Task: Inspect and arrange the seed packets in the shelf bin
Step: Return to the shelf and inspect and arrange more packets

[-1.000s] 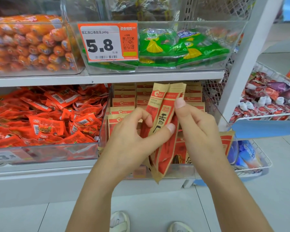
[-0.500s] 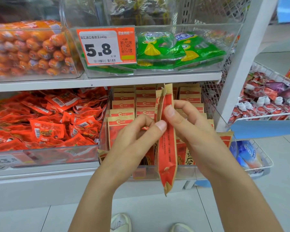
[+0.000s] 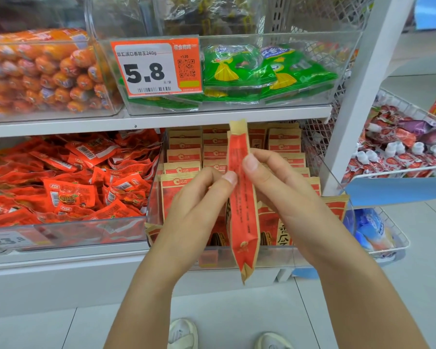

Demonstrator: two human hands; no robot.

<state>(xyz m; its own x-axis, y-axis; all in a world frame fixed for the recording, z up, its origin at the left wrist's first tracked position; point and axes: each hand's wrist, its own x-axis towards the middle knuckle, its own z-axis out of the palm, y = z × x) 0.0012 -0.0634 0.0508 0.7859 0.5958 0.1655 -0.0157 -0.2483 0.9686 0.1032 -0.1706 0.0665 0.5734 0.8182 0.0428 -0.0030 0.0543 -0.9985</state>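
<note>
At a shop shelf, a person holds one red and tan seed packet (image 3: pixel 242 197) upright and edge-on in front of a clear shelf bin (image 3: pixel 337 187). Both hands grip it: the left hand (image 3: pixel 199 212) pinches its upper part between thumb and curled fingers, and the right hand (image 3: pixel 285 195) pinches it from the other side at about the same height. Behind it, matching packets (image 3: pixel 184 157) stand in rows inside the bin on the lower shelf. Left of that, another bin holds loose red snack packs (image 3: pixel 71 182). On the shelf above, green packets (image 3: pixel 267 71) lie behind an orange price tag (image 3: pixel 155 68) reading 5.8
</note>
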